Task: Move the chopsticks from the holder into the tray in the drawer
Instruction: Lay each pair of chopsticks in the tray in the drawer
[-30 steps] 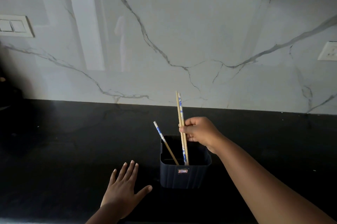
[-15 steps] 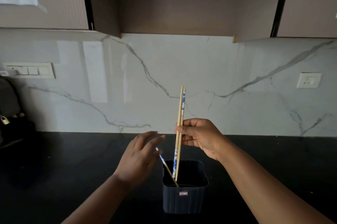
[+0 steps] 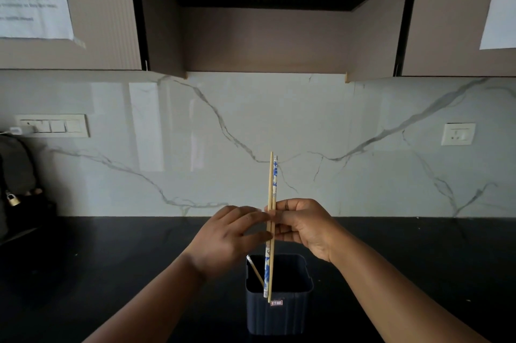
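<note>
Two chopsticks (image 3: 272, 183), one plain wood and one with a blue-white pattern, stand upright together, their lower tips just over the front rim of the dark blue ribbed holder (image 3: 279, 314). My right hand (image 3: 304, 225) pinches them at mid-length from the right. My left hand (image 3: 226, 239) meets them from the left, with fingertips and thumb closing on the same spot. One more chopstick (image 3: 255, 271) leans to the left inside the holder. No drawer or tray is in view.
The holder stands on a black countertop (image 3: 97, 273) in front of a white marble backsplash. A dark bag with a padlock (image 3: 12, 199) sits at the far left. Wall cabinets (image 3: 106, 21) with taped paper sheets hang overhead.
My left hand rose from the countertop and came across to the pair of chopsticks. My right hand lifted the pair higher out of the holder. The camera tilted upward.
</note>
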A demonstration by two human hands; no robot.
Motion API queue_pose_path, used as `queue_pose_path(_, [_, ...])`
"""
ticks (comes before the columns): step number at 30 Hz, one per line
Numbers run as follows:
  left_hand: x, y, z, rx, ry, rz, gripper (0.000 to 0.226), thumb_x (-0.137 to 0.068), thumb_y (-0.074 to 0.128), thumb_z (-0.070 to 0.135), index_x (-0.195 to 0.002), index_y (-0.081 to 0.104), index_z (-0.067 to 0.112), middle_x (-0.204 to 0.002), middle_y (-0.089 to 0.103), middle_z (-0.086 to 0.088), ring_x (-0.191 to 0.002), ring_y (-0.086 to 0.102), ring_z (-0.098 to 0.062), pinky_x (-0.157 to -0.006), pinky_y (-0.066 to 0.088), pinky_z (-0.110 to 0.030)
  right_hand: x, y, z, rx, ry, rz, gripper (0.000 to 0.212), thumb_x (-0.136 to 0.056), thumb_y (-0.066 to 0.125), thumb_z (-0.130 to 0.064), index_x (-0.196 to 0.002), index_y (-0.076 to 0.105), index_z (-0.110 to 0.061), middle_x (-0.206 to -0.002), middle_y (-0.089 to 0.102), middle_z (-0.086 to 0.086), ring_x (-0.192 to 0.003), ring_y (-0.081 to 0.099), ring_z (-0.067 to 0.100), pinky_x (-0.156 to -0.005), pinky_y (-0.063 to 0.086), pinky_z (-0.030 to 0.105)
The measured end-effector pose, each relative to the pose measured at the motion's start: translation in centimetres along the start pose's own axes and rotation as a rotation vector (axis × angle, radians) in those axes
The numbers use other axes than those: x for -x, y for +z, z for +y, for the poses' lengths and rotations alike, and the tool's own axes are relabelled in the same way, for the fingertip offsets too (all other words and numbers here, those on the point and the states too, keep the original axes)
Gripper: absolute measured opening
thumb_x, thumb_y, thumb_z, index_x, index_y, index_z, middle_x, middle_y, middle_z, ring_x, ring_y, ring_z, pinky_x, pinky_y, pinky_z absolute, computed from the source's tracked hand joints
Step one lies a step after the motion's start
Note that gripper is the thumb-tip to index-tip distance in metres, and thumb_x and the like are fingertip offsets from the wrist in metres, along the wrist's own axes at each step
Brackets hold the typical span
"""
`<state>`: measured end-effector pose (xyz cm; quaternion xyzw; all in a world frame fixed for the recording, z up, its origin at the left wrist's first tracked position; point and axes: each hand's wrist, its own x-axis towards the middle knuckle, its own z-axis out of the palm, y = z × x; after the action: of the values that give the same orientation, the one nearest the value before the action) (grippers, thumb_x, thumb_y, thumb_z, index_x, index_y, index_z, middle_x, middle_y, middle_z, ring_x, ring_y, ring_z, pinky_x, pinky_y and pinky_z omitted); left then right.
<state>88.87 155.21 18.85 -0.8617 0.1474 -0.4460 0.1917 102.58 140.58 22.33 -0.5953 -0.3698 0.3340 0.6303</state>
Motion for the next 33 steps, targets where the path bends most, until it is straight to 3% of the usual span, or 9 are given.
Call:
queue_pose_path(4, [-0.3, -0.4, 0.7, 0.082, -0.145, 0.034, 0.027, -0.087, 0.059, 0.010, -0.109, 0.074, 0.016, -0.122, 0.067, -0.009, -0.108, 0.064, -0.022, -0.082, 0.052, -0.031, 0.4, -0.1, -0.2, 0.006, -0.008, -0.008, 0.011, -0.081, 0.076, -0.012, -0.091, 0.075, -0.007, -0.088, 0.076, 0.015, -0.080, 0.074, 0.026, -0.070, 0.060, 0.032])
queue_pose_path(6, [-0.8, -0.4, 1.4, 0.334, -0.484, 0.072, 0.031, -0.091, 0.060, 0.011, -0.120, 0.067, 0.021, -0.131, 0.058, -0.001, -0.116, 0.056, -0.009, -0.089, 0.048, -0.022, 0.6, -0.2, -0.2, 0.010, -0.010, -0.009, 0.010, -0.082, 0.075, -0.009, -0.092, 0.074, -0.006, -0.090, 0.077, 0.016, -0.080, 0.074, 0.025, -0.070, 0.060, 0.033])
queue_pose_path(8, [-2.1, -0.8, 2.1, 0.760, -0.922, 0.108, 0.028, -0.092, 0.067, 0.026, -0.118, 0.064, 0.034, -0.125, 0.060, 0.008, -0.113, 0.058, -0.003, -0.083, 0.051, -0.017, 0.7, -0.2, -0.2, 0.034, -0.008, -0.015, 0.010, -0.084, 0.073, -0.008, -0.093, 0.074, -0.006, -0.091, 0.077, 0.015, -0.081, 0.075, 0.025, -0.070, 0.060, 0.033])
queue_pose_path(11, [-4.1, -1.2, 1.8, 1.245, -1.327, 0.074, 0.043, -0.074, 0.071, 0.047, -0.110, 0.070, 0.024, -0.104, 0.074, -0.003, -0.097, 0.071, -0.015, -0.069, 0.057, -0.025, 0.9, -0.1, -0.1, 0.066, -0.001, -0.015, 0.008, -0.084, 0.073, -0.008, -0.091, 0.074, -0.008, -0.089, 0.077, 0.014, -0.082, 0.075, 0.026, -0.073, 0.061, 0.035])
queue_pose_path(16, [-4.9, -1.5, 1.6, 1.354, -1.391, 0.022, 0.012, -0.085, 0.074, 0.021, -0.090, 0.076, 0.011, -0.089, 0.076, -0.015, -0.083, 0.075, -0.030, -0.071, 0.061, -0.034, 1.2, 0.1, 0.2, 0.131, 0.003, -0.019, 0.009, -0.084, 0.074, -0.009, -0.092, 0.073, -0.009, -0.087, 0.078, 0.011, -0.082, 0.075, 0.024, -0.077, 0.061, 0.036])
queue_pose_path(23, [-4.8, -1.5, 1.7, 1.403, -1.448, 0.056, 0.012, -0.084, 0.074, 0.013, -0.090, 0.073, 0.003, -0.089, 0.076, -0.018, -0.083, 0.075, -0.032, -0.068, 0.060, -0.034, 1.6, -0.5, -1.1, 0.407, -0.034, 0.010, 0.005, -0.083, 0.074, -0.009, -0.086, 0.074, -0.013, -0.079, 0.077, 0.004, -0.076, 0.074, 0.018, -0.074, 0.061, 0.031])
queue_pose_path(27, [-4.5, -1.8, 1.4, 1.417, -1.469, 0.043, 0.009, -0.081, 0.077, 0.013, -0.084, 0.075, 0.005, -0.087, 0.075, -0.018, -0.079, 0.074, -0.029, -0.064, 0.059, -0.030, 2.4, -2.3, -4.7, 1.016, -0.323, 0.071, 0.011, -0.086, 0.071, -0.020, -0.095, 0.076, -0.024, -0.082, 0.074, -0.008, -0.076, 0.068, 0.012, -0.072, 0.054, 0.028])
queue_pose_path(30, [-4.6, -2.0, 1.2, 1.432, -1.449, -0.009, 0.005, -0.080, 0.077, 0.013, -0.076, 0.077, 0.010, -0.086, 0.075, -0.018, -0.077, 0.072, -0.029, -0.071, 0.060, -0.039, 3.3, -3.2, -6.1, 1.508, -0.968, -0.062, 0.020, -0.087, 0.068, -0.013, -0.104, 0.075, -0.021, -0.096, 0.076, -0.003, -0.085, 0.070, 0.018, -0.086, 0.057, 0.043])
queue_pose_path(33, [-5.0, -2.5, 1.4, 1.522, -1.391, -0.062, 0.003, -0.081, 0.076, 0.015, -0.078, 0.076, 0.013, -0.085, 0.075, -0.014, -0.076, 0.073, -0.024, -0.066, 0.059, -0.032, 3.9, -3.8, -5.6, 1.768, -1.539, -0.260, 0.024, -0.083, 0.072, -0.007, -0.105, 0.075, -0.016, -0.107, 0.075, 0.003, -0.105, 0.069, 0.023, -0.098, 0.051, 0.043])
